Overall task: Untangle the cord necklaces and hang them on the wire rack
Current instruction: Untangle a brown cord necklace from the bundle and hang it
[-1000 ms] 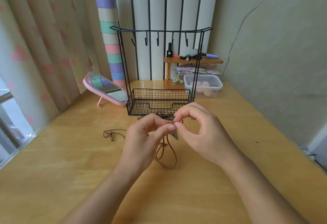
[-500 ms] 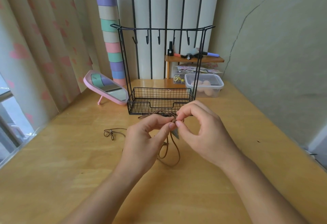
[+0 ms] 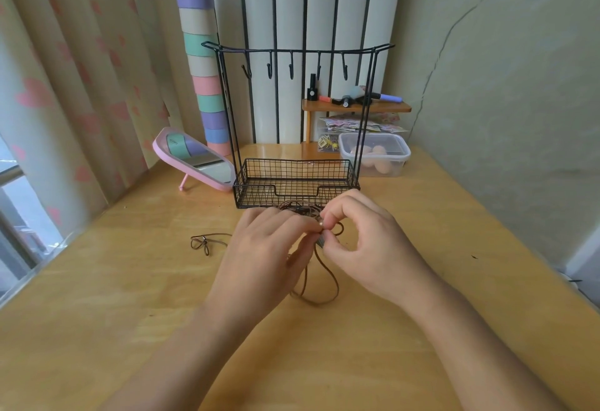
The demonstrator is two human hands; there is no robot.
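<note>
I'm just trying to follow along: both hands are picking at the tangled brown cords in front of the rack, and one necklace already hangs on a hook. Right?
Not quite. The head view shows every hook bare; no necklace hangs yet. The rest holds: left hand and right hand both pinch the tangled brown cords in front of the rack.

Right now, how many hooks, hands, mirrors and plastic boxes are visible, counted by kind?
Black hooks on the black wire rack: 5
Hands pinching the tangled brown cord necklaces (left hand, right hand): 2
Pink-framed tilted mirror: 1
Clear plastic lidded box: 1
Total: 9
</note>
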